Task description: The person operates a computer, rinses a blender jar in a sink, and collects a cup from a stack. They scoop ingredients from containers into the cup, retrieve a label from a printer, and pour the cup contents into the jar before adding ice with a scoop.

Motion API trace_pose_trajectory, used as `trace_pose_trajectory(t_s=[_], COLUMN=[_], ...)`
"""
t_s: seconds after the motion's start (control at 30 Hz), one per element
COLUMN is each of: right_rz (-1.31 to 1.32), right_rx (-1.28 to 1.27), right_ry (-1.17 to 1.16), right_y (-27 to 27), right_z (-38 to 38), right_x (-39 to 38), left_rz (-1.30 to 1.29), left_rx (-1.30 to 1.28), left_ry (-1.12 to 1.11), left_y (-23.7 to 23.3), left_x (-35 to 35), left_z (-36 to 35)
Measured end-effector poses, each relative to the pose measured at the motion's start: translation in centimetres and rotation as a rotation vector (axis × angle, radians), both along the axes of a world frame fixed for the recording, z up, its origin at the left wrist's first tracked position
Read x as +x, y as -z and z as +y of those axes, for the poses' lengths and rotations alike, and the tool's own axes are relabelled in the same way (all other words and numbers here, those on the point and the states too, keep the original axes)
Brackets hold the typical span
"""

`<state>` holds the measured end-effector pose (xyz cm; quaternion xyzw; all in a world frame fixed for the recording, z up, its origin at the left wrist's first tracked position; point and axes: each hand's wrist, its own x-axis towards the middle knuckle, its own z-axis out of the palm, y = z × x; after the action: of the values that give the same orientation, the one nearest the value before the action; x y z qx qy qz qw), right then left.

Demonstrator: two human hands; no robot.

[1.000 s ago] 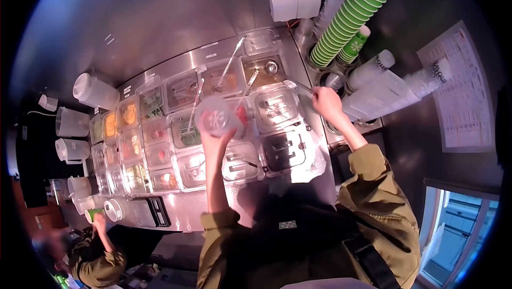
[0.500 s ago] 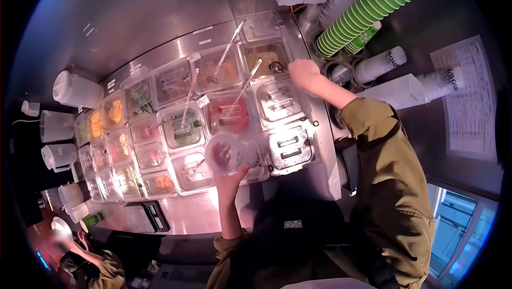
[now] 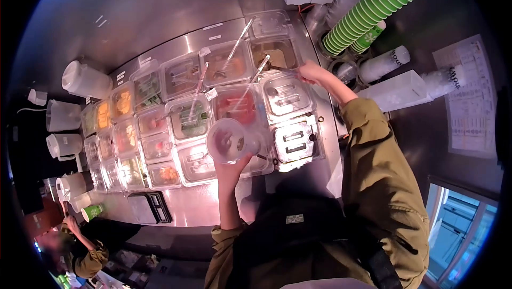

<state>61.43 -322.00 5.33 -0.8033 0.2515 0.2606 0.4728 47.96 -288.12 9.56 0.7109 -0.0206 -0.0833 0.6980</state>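
My left hand is wrapped round a clear plastic cup, held above the lidded tubs with its open mouth facing up. A little of something brownish shows inside the cup. At the back right, my right hand is closed on the handle of a spoon. The spoon's other end reaches into an open tub of brownish contents. Below that tub lie a clear lid and a metal lid. Reddish contents show in a tub behind the cup.
Stacked green cups and clear cups stand at the right, near a printed sheet. More food tubs and white pitchers are at the left. A co-worker is at the lower left, beyond a scale.
My right hand has moved slightly right, and the spoon's handle now shows from it. Brownish bits now show in the cup. The co-worker has shifted and a hand reaches toward a white container.
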Motion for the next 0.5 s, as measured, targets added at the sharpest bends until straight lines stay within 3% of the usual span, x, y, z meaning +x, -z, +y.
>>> trace_pose_trajectory(t_s=[0.23, 0.37, 0.5], right_rz=[0.065, -0.013, -0.154], right_rx=[0.634, 0.749, 0.581], right_ry=[0.406, 0.509, 0.479], right_y=[5.2, 5.1, 4.0], right_z=[-1.0, -1.0, -1.9], right_x=[-3.9, -6.6, -9.5], left_rz=[-0.038, 0.088, 0.061], left_rx=[-0.013, 0.050, 0.044], left_ry=[-0.035, -0.040, -0.066], left_y=[-1.0, -1.8, -5.0], left_x=[1.2, 1.9, 3.2], left_z=[-0.3, 0.3, -1.9])
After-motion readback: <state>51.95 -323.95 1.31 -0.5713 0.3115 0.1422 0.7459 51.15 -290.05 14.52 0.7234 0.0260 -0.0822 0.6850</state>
